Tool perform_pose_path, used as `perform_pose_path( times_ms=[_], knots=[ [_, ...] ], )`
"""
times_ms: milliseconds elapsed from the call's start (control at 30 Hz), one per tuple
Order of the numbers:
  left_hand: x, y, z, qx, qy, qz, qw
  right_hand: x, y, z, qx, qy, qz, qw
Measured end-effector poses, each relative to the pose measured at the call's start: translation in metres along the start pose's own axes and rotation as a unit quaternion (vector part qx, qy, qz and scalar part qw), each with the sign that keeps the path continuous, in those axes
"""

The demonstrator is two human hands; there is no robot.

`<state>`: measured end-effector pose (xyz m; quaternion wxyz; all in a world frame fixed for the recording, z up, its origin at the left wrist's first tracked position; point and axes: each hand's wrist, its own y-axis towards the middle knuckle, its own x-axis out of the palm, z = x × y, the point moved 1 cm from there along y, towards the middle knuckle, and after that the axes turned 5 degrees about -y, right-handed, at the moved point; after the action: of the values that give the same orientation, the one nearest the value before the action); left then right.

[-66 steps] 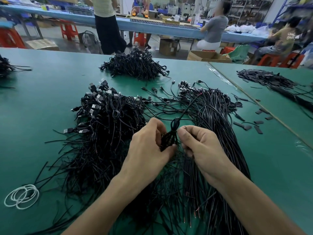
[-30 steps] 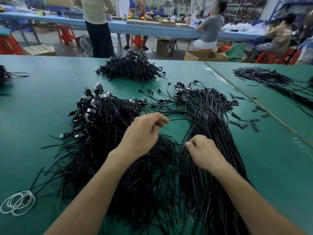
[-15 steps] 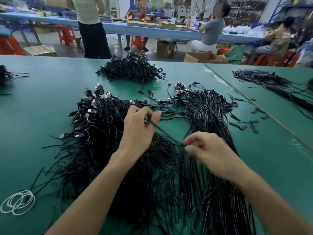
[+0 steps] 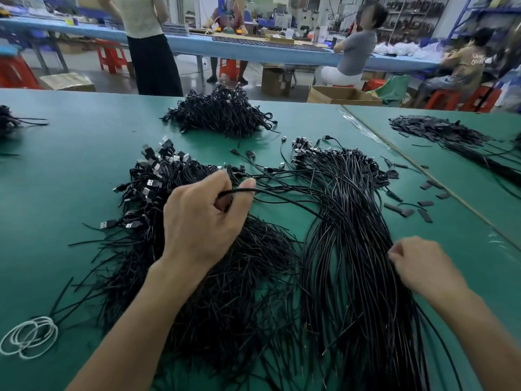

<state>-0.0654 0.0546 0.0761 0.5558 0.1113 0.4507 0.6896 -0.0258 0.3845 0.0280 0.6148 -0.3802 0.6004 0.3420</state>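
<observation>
2 bare hands work over a green, matte bench point(image 4: 70, 165) that carries 3 full piles of black cable. The long bundle point(image 4: 352, 263) serves as the landmark: smooth, glossy strands lying nearly parallel, with plug ends at its far end and bare tips at its near end.

Left of the long bundle and touching it lies a tangled heap point(image 4: 253, 277) of thinner, kinked strands, with many flat metal-faced USB plugs at its far left, too many to count. Beyond the long bundle, well apart, sits a round coiled heap point(image 4: 220, 114). A 4th pile, far to its left, is cut off by the frame edge.

The left hand point(image 4: 197, 221) hovers over the tangled heap, its thumb and forefinger closed in a pinch on 1 black cable point(image 4: 282, 191), which arcs rightward into the long bundle; the other fingers curl under. The right hand point(image 4: 420, 266) sits at the long bundle's right edge, fingers curled and tips against the strands. Blur hides whether it grips any.

Right of the long bundle, at least 8 short, flat black sleeve pieces point(image 4: 406, 211) lie scattered. Far to its left, near the bench's front edge, thin white loops point(image 4: 28, 337) overlap, so their number is unclear. Farther right, a 2nd bench holds 1 more dark pile point(image 4: 439, 134).

4 people show behind, blurred.
</observation>
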Motion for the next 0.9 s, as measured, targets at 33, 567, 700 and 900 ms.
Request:
perform_pose_path(
  times_ms=[33, 567, 700, 900],
  knots=[
    [0.000, 0.001, -0.001, 0.003, 0.027, -0.034, 0.999, 0.001, -0.003, -0.005, -0.031, -0.024, -0.032, 0.999],
    [0.016, -0.018, 0.001, -0.107, 0.062, -0.262, 0.957, -0.040, -0.062, -0.103, -0.329, 0.398, 0.116, 0.849],
    [0.005, -0.014, 0.000, -0.221, -0.101, -0.349, 0.905, -0.038, -0.045, -0.095, -0.218, 0.523, 0.136, 0.813],
    [0.003, -0.021, 0.030, -0.288, -0.479, -0.421, 0.715, -0.030, -0.053, -0.110, -0.291, 0.443, -0.012, 0.848]
  ],
)
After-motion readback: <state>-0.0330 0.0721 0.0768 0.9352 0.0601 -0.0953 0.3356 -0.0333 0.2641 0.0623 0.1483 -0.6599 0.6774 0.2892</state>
